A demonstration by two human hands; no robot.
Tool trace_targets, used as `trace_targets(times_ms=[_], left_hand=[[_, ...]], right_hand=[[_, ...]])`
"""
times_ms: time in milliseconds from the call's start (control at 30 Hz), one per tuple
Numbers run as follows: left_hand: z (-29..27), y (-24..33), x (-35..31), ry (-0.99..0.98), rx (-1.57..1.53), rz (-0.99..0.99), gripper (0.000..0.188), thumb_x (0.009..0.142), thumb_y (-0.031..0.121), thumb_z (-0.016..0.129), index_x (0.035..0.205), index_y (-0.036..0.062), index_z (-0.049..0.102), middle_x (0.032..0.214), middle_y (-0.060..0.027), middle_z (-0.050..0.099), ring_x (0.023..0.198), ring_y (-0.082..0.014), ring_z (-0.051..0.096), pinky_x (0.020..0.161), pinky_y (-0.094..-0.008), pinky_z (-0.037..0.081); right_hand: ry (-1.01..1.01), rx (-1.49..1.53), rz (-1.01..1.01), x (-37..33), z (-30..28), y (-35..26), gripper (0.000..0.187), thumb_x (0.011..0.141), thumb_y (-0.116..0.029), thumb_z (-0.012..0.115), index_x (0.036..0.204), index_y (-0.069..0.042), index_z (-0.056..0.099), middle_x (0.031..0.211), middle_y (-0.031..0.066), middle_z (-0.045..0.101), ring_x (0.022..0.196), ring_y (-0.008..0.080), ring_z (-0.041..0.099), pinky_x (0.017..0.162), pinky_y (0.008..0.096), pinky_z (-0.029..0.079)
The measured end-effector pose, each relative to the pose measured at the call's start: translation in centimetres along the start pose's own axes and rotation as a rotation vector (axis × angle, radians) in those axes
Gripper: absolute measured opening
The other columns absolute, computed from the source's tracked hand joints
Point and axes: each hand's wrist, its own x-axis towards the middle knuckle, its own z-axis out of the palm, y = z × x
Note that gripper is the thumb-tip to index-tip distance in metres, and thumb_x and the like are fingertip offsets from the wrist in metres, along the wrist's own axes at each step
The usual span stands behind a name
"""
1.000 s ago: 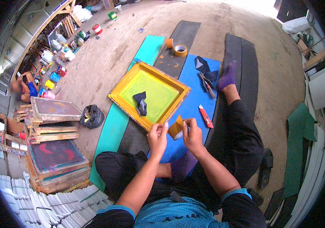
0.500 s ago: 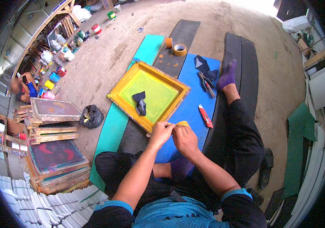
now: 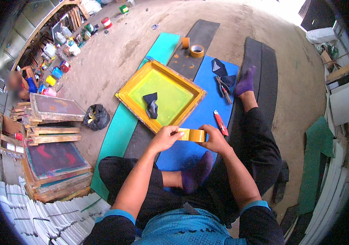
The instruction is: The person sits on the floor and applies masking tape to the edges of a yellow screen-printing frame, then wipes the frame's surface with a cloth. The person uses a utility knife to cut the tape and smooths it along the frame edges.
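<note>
Just below the centre of the frame, the left hand [image 3: 165, 138] pinches the loose end of the tape [image 3: 198, 135], and the right hand [image 3: 216, 139] is clamped on its roll, a short strip stretched between them. Above and left lies the yellow frame [image 3: 188, 107] with a dark cloth [image 3: 151, 110] inside. Right of centre, a red knife [image 3: 221, 123] and pliers [image 3: 223, 89] rest on the blue mat [image 3: 199, 116].
</note>
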Motion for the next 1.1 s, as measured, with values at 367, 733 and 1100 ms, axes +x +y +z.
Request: trace_targets(times_ms=[367,733,1100], left_hand=[[2.8,-8.2,-0.6,-0.060,-0.069,-0.023,0.032,0.099,0.027,0.068,0.079,0.0023,0.067,0.072,0.0011,0.063,0.068,-0.0081,0.053,0.063,-0.0312,0.044],[5.2,-14.1,-2.8,-0.152,-0.225,-0.134,0.029,0.102,0.027,0.065,0.087,0.0025,0.069,0.078,-0.0035,0.071,0.074,-0.0112,0.063,0.071,-0.0308,0.052],[5.5,-15.3,-4.0,-0.101,-0.207,-0.174,0.033,0.102,0.029,0.065,0.082,0.0033,0.066,0.073,-0.0021,0.066,0.068,-0.0115,0.059,0.066,-0.0313,0.049]], right_hand=[[-0.111,-0.160,-0.149,-1.8,-1.1,0.4,0.066,0.062,-0.042,0.096,0.113,-0.009,0.068,0.087,0.0083,0.066,0.085,0.0300,0.065,0.079,0.0422,0.051],[-0.220,-0.259,0.043,-5.7,1.5,1.2,0.071,0.068,-0.057,0.087,0.121,-0.012,0.070,0.092,0.0099,0.066,0.087,0.0351,0.068,0.075,0.0454,0.056],[-0.235,-0.309,0.125,-4.8,3.3,1.4,0.043,0.091,-0.049,0.071,0.118,-0.016,0.073,0.099,0.0145,0.061,0.086,0.0373,0.066,0.078,0.0469,0.056]])
